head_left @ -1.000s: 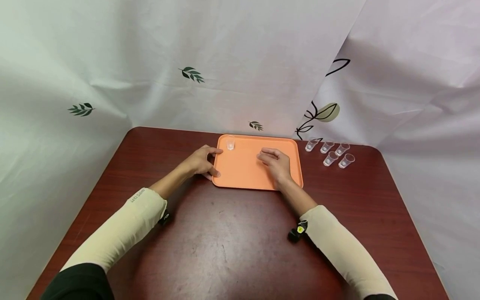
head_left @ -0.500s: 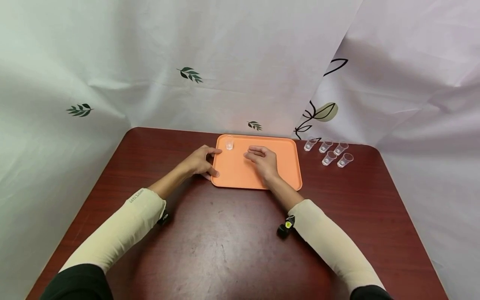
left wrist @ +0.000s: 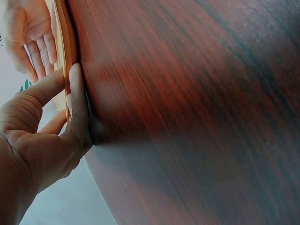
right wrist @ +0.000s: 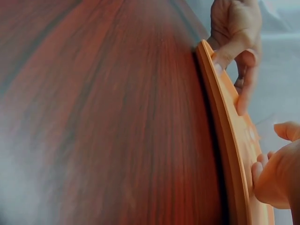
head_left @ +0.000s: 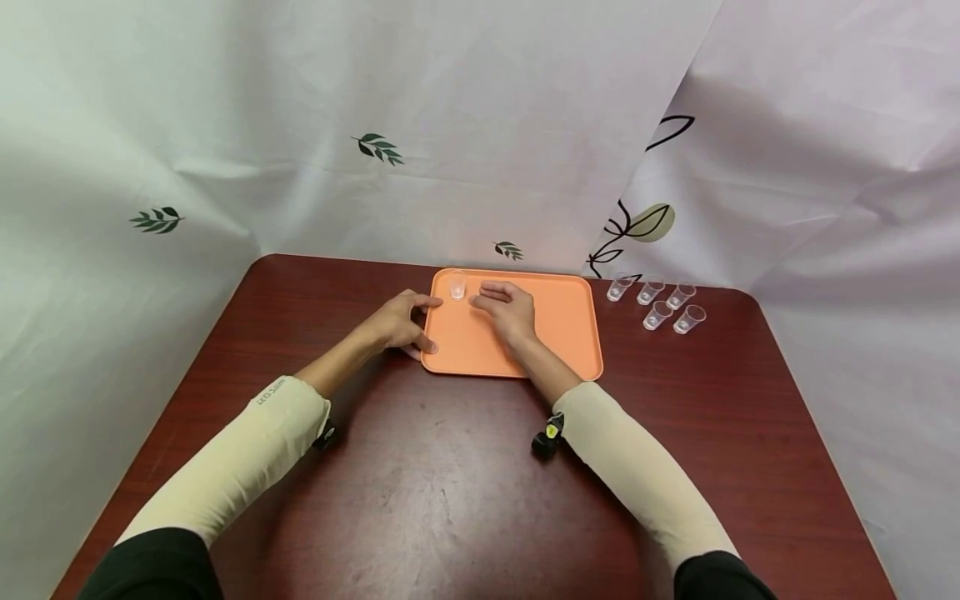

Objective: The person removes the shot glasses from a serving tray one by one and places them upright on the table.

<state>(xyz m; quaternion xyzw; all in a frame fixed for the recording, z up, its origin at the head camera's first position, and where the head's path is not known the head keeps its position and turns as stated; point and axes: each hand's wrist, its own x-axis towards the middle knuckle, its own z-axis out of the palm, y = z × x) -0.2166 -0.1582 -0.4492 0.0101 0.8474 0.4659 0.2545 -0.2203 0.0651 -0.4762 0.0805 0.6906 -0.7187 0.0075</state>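
An orange tray (head_left: 555, 325) lies near the back of the table. My left hand (head_left: 401, 323) grips its left edge, the thumb and a finger over the rim; in the left wrist view another finger (left wrist: 78, 91) lies against the rim's outer side. Over the tray, my right hand (head_left: 512, 312) holds nothing, its fingers fairly straight and directed left. Just beyond those fingertips, a small clear plastic cup (head_left: 457, 288) stands upright in the tray's back left corner. In the right wrist view the right hand (right wrist: 280, 173) is beside the tray (right wrist: 229, 122), partly cut off by the frame.
Several more clear cups (head_left: 657, 315) stand in two loose rows on the dark red wooden table (head_left: 450, 475), right of the tray. A white cloth (head_left: 300, 100) with leaf prints hangs close behind the table's back edge.
My right hand has moved left across the tray, from its right half to close by the cup. The left hand has stayed at the tray's edge.
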